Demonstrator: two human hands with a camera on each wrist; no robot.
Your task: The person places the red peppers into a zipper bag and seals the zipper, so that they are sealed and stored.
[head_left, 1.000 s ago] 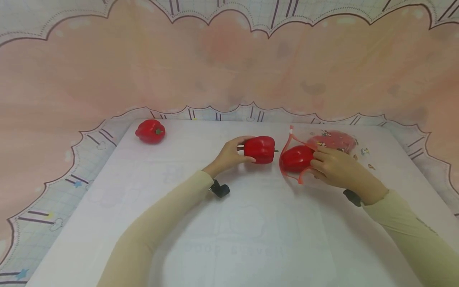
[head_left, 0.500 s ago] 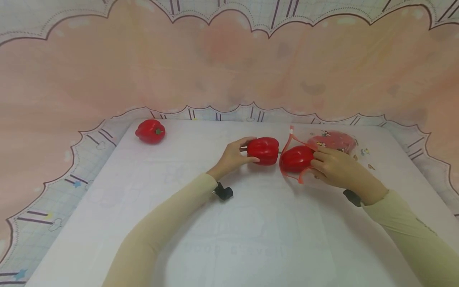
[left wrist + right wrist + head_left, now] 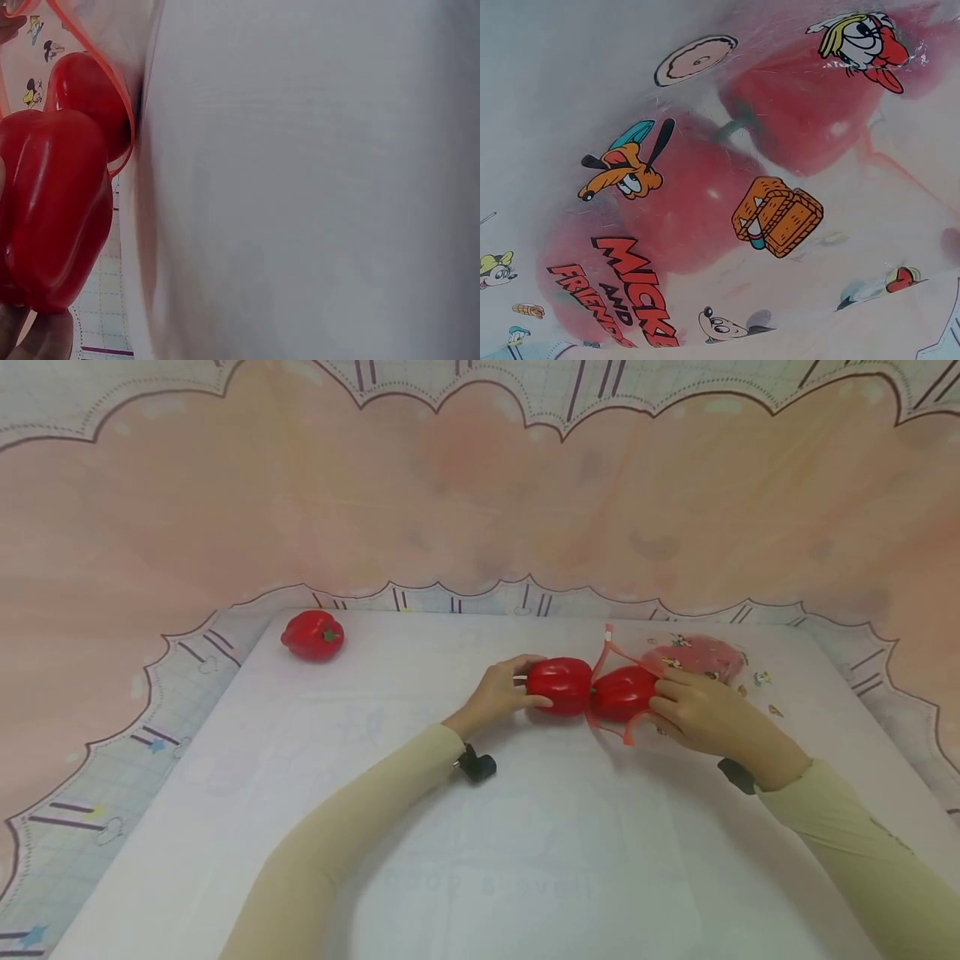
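My left hand (image 3: 495,700) grips a red bell pepper (image 3: 561,686) with thumb and fingers. Its stem end meets the mouth of a clear zip bag (image 3: 609,633) with an orange edge. Just inside that mouth lies another red bell pepper (image 3: 624,695); in the left wrist view the held pepper (image 3: 52,210) overlaps it. Pinching the bag's edge, my right hand (image 3: 705,714) keeps the mouth spread. Through the cartoon-printed film (image 3: 780,217), the right wrist view shows several red peppers with green stems inside. The right fingertips are partly hidden by the bag.
A loose red bell pepper (image 3: 312,636) lies at the table's back left. The white-covered table (image 3: 480,835) ends at a patterned peach curtain (image 3: 450,510) behind. A small black camera (image 3: 477,766) hangs at the left wrist.
My left hand has moved to the right and slightly nearer with its bell pepper, closing the gap to the bag's mouth. The right hand and the bag stay nearly still.
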